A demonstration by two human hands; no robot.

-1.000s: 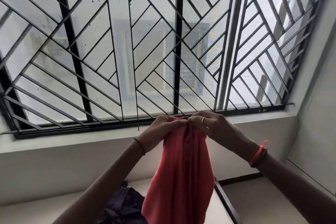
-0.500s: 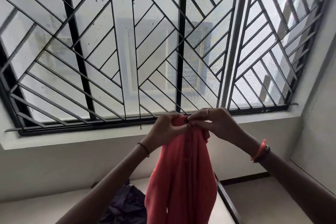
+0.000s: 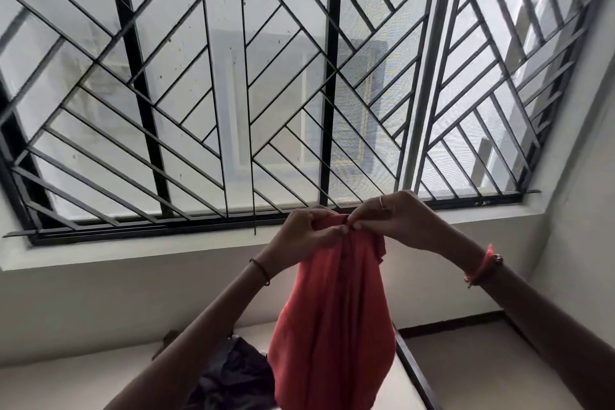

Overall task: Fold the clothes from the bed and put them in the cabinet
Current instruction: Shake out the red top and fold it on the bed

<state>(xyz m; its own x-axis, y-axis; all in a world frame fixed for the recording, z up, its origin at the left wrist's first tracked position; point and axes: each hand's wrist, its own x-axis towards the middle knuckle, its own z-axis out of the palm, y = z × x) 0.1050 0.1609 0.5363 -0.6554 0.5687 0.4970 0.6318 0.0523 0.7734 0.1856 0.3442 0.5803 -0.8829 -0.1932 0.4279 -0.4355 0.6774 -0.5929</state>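
Black metal bars of a window grille (image 3: 233,93) fill the upper part of the view, with a pale ledge (image 3: 133,253) beneath them. Lower down, a pale flat surface with a dark edge is seen, and it is taken to be the bed (image 3: 83,383). A red garment (image 3: 332,326) is held up in the air in front of the wall, hanging in loose vertical folds above the bed; its lower end is cut off by the frame. A dark heap (image 3: 233,373) of clothes lies crumpled on the bed, just left of the hanging garment and partly hidden by the left forearm. The left hand (image 3: 306,236) and the right hand (image 3: 399,223) are raised close together at the top of the red garment, each with fingers curled and pinching the cloth. A red band (image 3: 482,265) is worn on the right wrist and a thin dark one (image 3: 261,271) on the left.

The task is judged to be at an early stage. The red garment is lifted and gathered at its top but not yet folded, the dark heap is unfolded, and no cabinet is shown. Folding of both pieces and their carrying to the cabinet are left to be done.
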